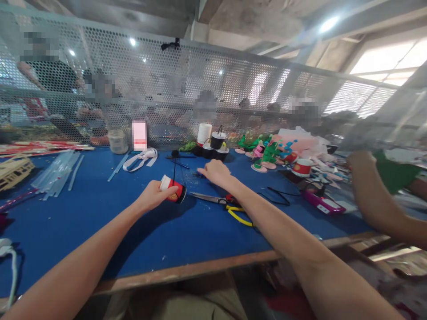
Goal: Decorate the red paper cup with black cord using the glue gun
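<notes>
One cup (179, 191) slants down-right in my left hand (154, 194), fingers (168, 192) wrapped round, left of my curled right hand (216, 171) (can't tell if empty).

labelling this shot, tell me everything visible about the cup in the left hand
The cup looks like paper or plastic: white at one end, red around the middle, black at the other, with a thin black cord rising from it. It tilts sideways in the left hand, thumb across it, apparently above the blue table.
</notes>
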`<control>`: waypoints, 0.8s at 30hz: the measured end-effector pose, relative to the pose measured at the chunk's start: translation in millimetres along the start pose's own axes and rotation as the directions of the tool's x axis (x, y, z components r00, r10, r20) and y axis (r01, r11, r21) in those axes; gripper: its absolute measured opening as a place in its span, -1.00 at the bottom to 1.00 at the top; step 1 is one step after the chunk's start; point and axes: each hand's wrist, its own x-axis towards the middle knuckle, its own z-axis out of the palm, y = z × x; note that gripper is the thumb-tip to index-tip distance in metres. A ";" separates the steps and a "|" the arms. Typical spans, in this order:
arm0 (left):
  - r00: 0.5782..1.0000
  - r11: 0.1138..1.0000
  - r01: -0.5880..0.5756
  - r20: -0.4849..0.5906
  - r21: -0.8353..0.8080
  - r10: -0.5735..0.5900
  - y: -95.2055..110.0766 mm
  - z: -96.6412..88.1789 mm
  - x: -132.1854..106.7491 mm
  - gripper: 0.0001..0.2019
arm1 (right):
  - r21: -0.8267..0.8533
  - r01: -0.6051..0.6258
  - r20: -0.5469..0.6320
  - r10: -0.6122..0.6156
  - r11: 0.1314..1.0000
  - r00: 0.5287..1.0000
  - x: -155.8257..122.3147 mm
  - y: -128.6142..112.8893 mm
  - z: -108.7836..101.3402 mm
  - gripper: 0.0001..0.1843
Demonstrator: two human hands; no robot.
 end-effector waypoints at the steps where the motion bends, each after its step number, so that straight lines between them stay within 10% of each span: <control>1: 1.000 1.000 -0.006 0.007 -0.001 0.006 0.1 0.3 -0.2 -0.67 | 0.059 0.107 0.077 -0.111 0.993 0.991 -4.0 -10.7 -0.6 -0.59; 5: 0.999 0.998 -0.042 0.029 0.049 0.041 -2.0 0.9 -0.9 -0.63 | 0.506 0.168 0.208 -0.309 0.846 0.928 -21.5 -43.9 11.5 -0.45; 11: 0.996 0.994 -0.054 0.073 0.090 0.048 0.9 3.6 -3.9 -0.62 | 0.841 0.011 0.101 -0.177 0.540 0.979 -34.9 -48.2 26.6 -0.85; 20: 0.996 0.998 -0.040 0.075 0.056 0.036 7.6 8.4 -7.5 -0.64 | 0.766 0.016 0.187 -0.246 0.643 0.951 -41.0 -37.5 23.4 -0.58; 24: 0.994 0.998 -0.032 0.107 0.045 0.027 12.0 9.4 -9.4 -0.68 | 0.849 0.049 0.124 -0.289 0.527 0.949 -42.8 -41.6 27.6 -0.75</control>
